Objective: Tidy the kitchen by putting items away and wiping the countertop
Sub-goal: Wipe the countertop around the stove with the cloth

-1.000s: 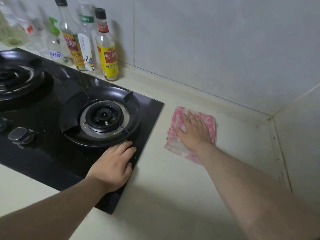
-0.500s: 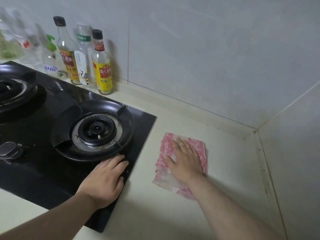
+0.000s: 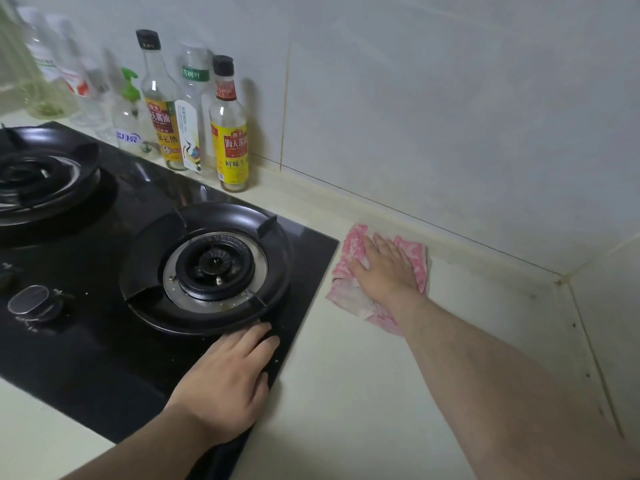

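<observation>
A pink and white cloth (image 3: 349,251) lies flat on the cream countertop (image 3: 363,393), just right of the black glass stove's far corner and close to the back wall. My right hand (image 3: 384,268) presses on it with straight, spread fingers. My left hand (image 3: 225,379) rests palm down on the near right corner of the black stove (image 3: 86,358), fingers straight, next to the right burner (image 3: 214,266).
Several sauce and oil bottles (image 3: 230,133) stand in a row along the tiled back wall behind the stove. A second burner (image 3: 34,174) sits at the left. A stove knob (image 3: 33,301) lies near the front left. The side wall (image 3: 609,341) closes the counter at the right.
My right hand has slid the cloth away from me toward the back wall, beside the stove's far corner. My left hand stays on the stove corner.
</observation>
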{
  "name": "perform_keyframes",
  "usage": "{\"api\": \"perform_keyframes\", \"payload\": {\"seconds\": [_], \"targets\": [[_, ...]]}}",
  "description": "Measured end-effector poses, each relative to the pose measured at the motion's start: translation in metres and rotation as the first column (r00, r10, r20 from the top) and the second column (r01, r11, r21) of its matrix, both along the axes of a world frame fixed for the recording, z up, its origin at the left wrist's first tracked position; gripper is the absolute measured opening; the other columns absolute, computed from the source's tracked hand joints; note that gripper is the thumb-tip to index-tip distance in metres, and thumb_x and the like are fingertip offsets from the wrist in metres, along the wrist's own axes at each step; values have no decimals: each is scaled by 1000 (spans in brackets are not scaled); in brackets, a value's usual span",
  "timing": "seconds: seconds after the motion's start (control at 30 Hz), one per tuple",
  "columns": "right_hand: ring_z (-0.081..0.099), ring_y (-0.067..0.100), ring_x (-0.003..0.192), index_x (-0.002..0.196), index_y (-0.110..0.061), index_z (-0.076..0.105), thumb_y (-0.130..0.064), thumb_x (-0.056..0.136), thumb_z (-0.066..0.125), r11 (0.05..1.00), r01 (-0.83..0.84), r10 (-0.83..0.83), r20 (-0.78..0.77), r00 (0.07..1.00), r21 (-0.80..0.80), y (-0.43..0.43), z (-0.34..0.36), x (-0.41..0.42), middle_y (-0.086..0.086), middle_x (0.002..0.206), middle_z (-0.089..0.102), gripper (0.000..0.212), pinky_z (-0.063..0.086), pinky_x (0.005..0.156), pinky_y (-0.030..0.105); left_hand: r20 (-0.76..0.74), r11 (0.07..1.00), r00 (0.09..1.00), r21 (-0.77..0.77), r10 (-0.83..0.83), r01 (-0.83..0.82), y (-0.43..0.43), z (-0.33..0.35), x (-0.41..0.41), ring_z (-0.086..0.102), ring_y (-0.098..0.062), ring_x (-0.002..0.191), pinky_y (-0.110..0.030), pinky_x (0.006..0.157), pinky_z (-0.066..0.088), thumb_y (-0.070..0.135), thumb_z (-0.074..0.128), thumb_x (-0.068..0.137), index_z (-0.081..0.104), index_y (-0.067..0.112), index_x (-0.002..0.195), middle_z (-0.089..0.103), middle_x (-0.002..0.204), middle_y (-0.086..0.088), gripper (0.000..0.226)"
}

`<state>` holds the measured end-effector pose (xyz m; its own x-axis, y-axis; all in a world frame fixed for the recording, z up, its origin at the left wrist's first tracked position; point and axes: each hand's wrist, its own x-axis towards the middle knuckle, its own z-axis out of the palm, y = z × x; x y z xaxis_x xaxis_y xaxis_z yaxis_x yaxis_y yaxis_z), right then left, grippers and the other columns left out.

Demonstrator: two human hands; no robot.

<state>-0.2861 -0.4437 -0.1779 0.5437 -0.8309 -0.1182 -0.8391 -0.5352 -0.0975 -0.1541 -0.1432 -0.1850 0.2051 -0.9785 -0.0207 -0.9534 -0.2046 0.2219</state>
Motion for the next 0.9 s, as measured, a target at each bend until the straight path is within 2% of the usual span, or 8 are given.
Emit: {"api": "perform_keyframes", "payload": {"seconds": [0.2, 0.37, 0.57, 0.8, 0.9], "targets": [[6, 18, 153, 158, -27, 14, -63, 97, 22, 1000, -10, 10, 8, 1000, -2, -12, 2, 17, -3, 166, 8, 71, 3, 124, 37, 3, 1000, 1000, -7, -13, 13, -1, -2, 1, 47, -17, 128, -23, 111, 26, 39, 41, 85, 53, 23, 133, 52, 140, -2, 52], [5, 17, 153, 158, -30, 12, -61, 97, 23, 999, -45, 45, 2, 999, 9, 8, 0, 15, -4, 167, 5, 69, 1, 124, 37, -15, 1000, 1000, 2, -11, 11, -1, 2, -2, 38, -19, 137, -29, 113, 23, 41, 31, 87, 48, 23, 139, 43, 148, -1, 58], [4, 17, 153, 158, -28, 12, -60, 97, 25, 997, -71, 71, 16, 997, -6, 37, -1, 6, -4, 167, 5, 70, 0, 124, 37, 0, 1000, 1000, 24, -19, 19, -2, 5, -2, 42, -22, 134, -30, 112, 26, 39, 32, 85, 51, 20, 135, 47, 144, -4, 57], [0, 16, 153, 158, -28, 10, -61, 97, 22, 998, -65, 64, 39, 997, 3, 57, -5, 1, -4, 167, 2, 71, -1, 124, 39, -47, 999, 999, 34, -17, 19, -3, 9, -3, 31, -19, 141, -26, 114, 13, 44, 23, 85, 43, 23, 143, 35, 153, -1, 64], [0, 16, 153, 158, -27, 10, -61, 97, 21, 998, -57, 57, 31, 998, -3, 63, -7, -1, -4, 167, 2, 71, -2, 124, 39, -59, 999, 998, 44, -12, 15, -2, 9, -2, 29, -19, 142, -28, 115, 14, 45, 21, 85, 40, 24, 144, 32, 154, -1, 66]]}}
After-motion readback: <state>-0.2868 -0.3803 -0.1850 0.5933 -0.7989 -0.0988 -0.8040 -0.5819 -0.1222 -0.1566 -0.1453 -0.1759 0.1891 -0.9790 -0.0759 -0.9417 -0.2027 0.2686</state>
